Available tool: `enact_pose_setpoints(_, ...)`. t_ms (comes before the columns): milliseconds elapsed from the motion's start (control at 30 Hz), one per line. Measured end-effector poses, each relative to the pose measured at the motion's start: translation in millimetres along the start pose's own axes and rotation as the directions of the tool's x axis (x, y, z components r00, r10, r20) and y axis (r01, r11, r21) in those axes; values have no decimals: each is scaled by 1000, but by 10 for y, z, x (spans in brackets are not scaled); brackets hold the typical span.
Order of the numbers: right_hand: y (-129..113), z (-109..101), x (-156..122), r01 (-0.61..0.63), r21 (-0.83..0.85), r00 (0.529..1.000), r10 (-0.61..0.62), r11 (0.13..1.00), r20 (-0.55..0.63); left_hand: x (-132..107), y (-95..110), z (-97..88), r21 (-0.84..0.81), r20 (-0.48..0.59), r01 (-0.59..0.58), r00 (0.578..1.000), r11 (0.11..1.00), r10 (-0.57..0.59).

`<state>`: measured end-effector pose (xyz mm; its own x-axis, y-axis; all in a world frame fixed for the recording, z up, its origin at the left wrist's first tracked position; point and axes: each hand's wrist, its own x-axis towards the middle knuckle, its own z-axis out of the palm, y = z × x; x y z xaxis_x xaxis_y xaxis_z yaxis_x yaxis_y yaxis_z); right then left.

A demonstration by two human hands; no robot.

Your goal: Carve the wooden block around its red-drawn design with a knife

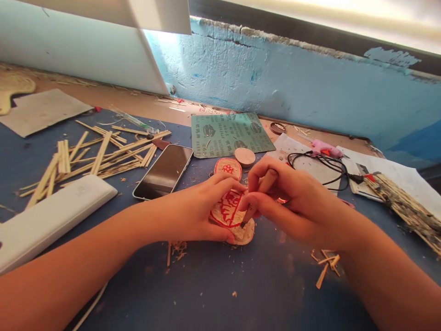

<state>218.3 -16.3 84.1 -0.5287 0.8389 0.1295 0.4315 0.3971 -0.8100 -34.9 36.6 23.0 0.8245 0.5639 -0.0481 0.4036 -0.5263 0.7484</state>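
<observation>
My left hand grips a pale wooden piece marked with a red drawing, thumb at its near edge and fingers over the far side. Under its near end shows the rounded edge of another pale wooden piece. In my right hand is a wooden-handled carving tool, pinched and slanting down. Its dark tip meets the red-marked piece near the lower right edge. Just beyond lie a wooden disc with a red flower and a plain wooden disc.
A phone and a white power strip lie left, near loose wooden sticks. Green sandpaper is at the back. A pink glue gun, black cable and stick bundle lie right. Wood shavings are scattered about.
</observation>
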Motion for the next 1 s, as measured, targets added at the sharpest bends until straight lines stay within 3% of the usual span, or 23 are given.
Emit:
enact_pose_setpoints(100,63,-28,11,11,-9,1000,-11,1000,6,4,34,-12,1,65,70,995,998,-70)
enact_pose_setpoints(267,88,-124,-27,87,31,988,-90,996,122,17,76,-27,-28,52,113,992,993,-111)
enact_pose_setpoints(533,92,-157,-40,54,60,985,-63,997,163,4,15,9,-40,-9,13,1000,999,-13)
enact_pose_setpoints(1000,40,-173,14,17,114,981,-38,993,191,-17,0,23,-46,24,46,999,998,-45)
